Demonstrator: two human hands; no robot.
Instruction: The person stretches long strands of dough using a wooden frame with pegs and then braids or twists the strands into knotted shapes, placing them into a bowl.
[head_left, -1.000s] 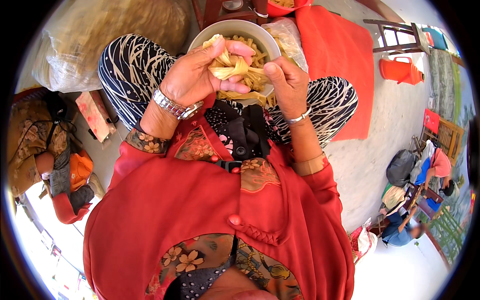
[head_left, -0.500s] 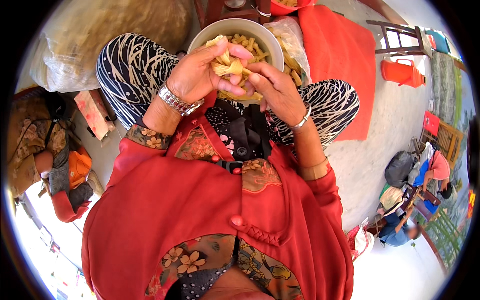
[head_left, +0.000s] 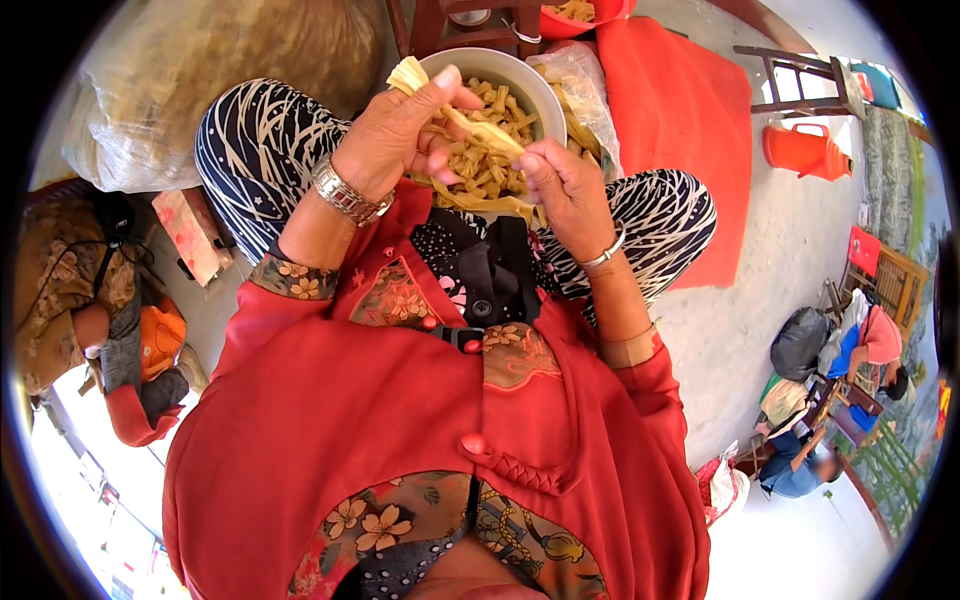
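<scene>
Pale strip between both hands, over bowl

Pale yellow strips in white bowl, red floral-trim jacket, black-white striped trousers, orange can.

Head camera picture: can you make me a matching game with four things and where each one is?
Things:
1. white bowl
2. orange watering can
3. silver watch
4. pale yellow strip

Places:
A. around the left wrist
B. on the ground at the right, beside the red mat
C. held between the left hand and the right hand
D. on the person's lap, full of cut yellow pieces

Right pairs: 1-D, 2-B, 3-A, 4-C
</scene>
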